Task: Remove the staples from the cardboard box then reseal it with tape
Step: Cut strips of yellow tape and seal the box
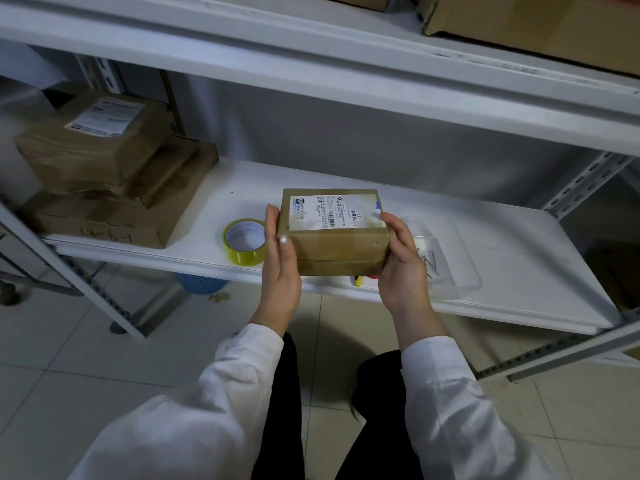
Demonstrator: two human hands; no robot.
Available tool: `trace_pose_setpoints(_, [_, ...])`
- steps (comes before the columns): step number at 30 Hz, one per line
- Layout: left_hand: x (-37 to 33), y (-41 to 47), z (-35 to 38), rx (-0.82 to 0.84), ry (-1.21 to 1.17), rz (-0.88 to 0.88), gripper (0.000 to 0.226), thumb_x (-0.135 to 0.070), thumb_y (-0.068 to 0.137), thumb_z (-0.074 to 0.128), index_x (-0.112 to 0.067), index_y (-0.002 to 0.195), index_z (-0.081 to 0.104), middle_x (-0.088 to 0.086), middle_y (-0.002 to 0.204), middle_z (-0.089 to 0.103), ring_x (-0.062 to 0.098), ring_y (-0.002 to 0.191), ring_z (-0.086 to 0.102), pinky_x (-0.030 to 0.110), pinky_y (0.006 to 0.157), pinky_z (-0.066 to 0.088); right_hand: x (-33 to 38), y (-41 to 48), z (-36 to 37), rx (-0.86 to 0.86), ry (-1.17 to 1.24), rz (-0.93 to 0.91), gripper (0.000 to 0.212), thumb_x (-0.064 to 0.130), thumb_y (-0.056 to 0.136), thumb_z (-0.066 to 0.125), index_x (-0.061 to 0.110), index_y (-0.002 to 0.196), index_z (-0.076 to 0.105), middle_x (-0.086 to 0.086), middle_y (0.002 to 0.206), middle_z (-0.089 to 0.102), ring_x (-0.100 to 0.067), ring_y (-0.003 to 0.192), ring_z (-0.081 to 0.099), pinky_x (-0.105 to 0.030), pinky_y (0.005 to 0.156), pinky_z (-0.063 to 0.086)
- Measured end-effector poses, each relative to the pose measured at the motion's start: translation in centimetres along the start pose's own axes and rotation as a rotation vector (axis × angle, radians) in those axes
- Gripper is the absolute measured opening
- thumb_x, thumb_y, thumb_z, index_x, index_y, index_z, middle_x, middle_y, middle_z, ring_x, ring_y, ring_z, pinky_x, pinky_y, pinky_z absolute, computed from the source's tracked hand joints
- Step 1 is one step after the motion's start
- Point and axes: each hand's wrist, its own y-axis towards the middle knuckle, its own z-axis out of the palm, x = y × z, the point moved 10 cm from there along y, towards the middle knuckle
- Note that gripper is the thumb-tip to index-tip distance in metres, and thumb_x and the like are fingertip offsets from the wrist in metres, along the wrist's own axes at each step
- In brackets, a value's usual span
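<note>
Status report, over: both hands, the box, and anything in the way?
Left hand and right hand grip cardboard box by its sides. Tape roll on shelf beside left hand. Clear tray behind right hand, no obstruction.

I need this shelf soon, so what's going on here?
A person holds a small labelled cardboard box between the left hand and the right hand, at the front of the white shelf. A tape roll lies on the shelf left of the box, untouched. A clear tray to the right holds a few small metal pieces.
</note>
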Motion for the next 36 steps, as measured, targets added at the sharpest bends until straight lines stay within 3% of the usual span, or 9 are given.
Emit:
trace_pose_setpoints(2, [0.2, 0.0, 0.0, -0.002, 0.054, 0.03, 0.043, -0.029, 0.101, 0.021, -0.037, 0.14, 0.005, -0.034, 0.139, 0.02, -0.029, 0.12, 0.027, -0.005, 0.094, 0.025, -0.1, 0.0, -0.3, 0.009, 0.002, 0.007, 0.028, 0.019, 0.085, 0.042, 0.031, 0.099, 0.062, -0.003, 0.115, 0.056, -0.026, 0.1, 0.049, -0.026, 0.06, 0.04])
trace_pose_setpoints(7, [1.5, 0.0, -0.2, -0.035, 0.063, -0.069, 0.049, -0.038, 0.1, 0.026, -0.041, 0.145, 0.008, -0.015, 0.144, 0.032, 0.002, 0.128, 0.035, 0.003, 0.1, 0.031, 0.5, 0.2, 0.0, 0.027, 0.048, -0.004, 0.022, 0.017, 0.075, 0.046, 0.028, 0.083, 0.063, -0.001, 0.107, 0.057, -0.023, 0.097, 0.051, -0.025, 0.059, 0.041])
trace_pose_setpoints(9, [2.0, 0.1, -0.4, -0.054, -0.017, -0.106, 0.044, -0.046, 0.097, 0.034, -0.053, 0.138, 0.022, -0.018, 0.14, 0.038, 0.004, 0.128, 0.04, 0.022, 0.109, 0.037, 0.4, 0.0, 0.3, 0.022, -0.006, 0.002, 0.009, 0.027, 0.073, 0.055, 0.028, 0.082, 0.055, 0.001, 0.103, 0.055, -0.021, 0.095, 0.048, -0.024, 0.057, 0.035])
trace_pose_setpoints(12, [2.5, 0.1, -0.7, -0.082, -0.067, -0.138, 0.042, -0.055, 0.084, 0.047, -0.064, 0.123, 0.036, -0.015, 0.138, 0.048, 0.007, 0.128, 0.047, 0.045, 0.109, 0.039, -0.1, -0.1, 0.5, 0.004, -0.183, -0.003, 0.029, 0.03, 0.067, 0.07, 0.031, 0.086, 0.049, -0.004, 0.114, 0.052, -0.023, 0.102, 0.049, -0.027, 0.061, 0.037])
trace_pose_setpoints(16, [2.2, 0.3, -0.8, -0.091, -0.065, -0.13, 0.039, -0.039, 0.094, 0.047, -0.055, 0.128, 0.036, -0.018, 0.13, 0.05, 0.007, 0.126, 0.047, 0.043, 0.11, 0.038, -0.5, -0.1, 0.3, -0.024, -0.186, 0.018, 0.029, 0.017, 0.07, 0.066, 0.026, 0.088, 0.046, -0.003, 0.112, 0.053, -0.018, 0.096, 0.053, -0.027, 0.059, 0.039])
trace_pose_setpoints(21, [3.0, 1.0, -2.2, -0.176, 0.003, -0.187, 0.039, -0.042, 0.097, 0.041, -0.047, 0.135, 0.037, -0.015, 0.127, 0.047, 0.011, 0.121, 0.047, 0.043, 0.107, 0.041, -0.6, -0.1, 0.2, 0.038, -0.223, 0.012, 0.022, 0.019, 0.085, 0.061, 0.031, 0.103, 0.059, 0.007, 0.114, 0.058, -0.014, 0.105, 0.052, -0.024, 0.066, 0.042])
trace_pose_setpoints(27, [3.3, 1.8, -2.4, -0.18, 0.288, -0.222, 0.047, -0.044, 0.098, 0.034, -0.031, 0.143, 0.034, 0.001, 0.137, 0.05, 0.017, 0.116, 0.049, 0.026, 0.095, 0.038, -0.9, 0.5, -0.6, -0.055, -0.377, -0.029, 0.031, 0.011, 0.086, 0.065, 0.028, 0.112, 0.062, 0.001, 0.11, 0.061, -0.006, 0.09, 0.061, -0.018, 0.066, 0.047])
trace_pose_setpoints(32, [3.9, 2.1, -1.8, -0.138, 0.371, -0.226, 0.056, -0.042, 0.097, 0.038, -0.023, 0.148, 0.021, 0.002, 0.125, 0.055, 0.022, 0.118, 0.051, 0.026, 0.09, 0.036, -1.4, 0.9, -1.9, -0.198, -0.444, -0.013, 0.039, 0.024, 0.093, 0.058, 0.02, 0.131, 0.055, 0.002, 0.129, 0.056, -0.011, 0.116, 0.052, -0.024, 0.097, 0.044])
trace_pose_setpoints(36, [4.8, 2.6, -2.5, -0.185, 0.46, -0.253, 0.045, -0.042, 0.096, 0.043, -0.013, 0.13, 0.043, 0.006, 0.109, 0.064, 0.028, 0.106, 0.058, 0.025, 0.078, 0.036, -2.4, 1.7, -2.3, -0.226, -0.501, 0.064, 0.044, 0.029, 0.096, 0.051, 0.021, 0.139, 0.046, 0.006, 0.14, 0.047, -0.008, 0.127, 0.042, -0.024, 0.106, 0.032])
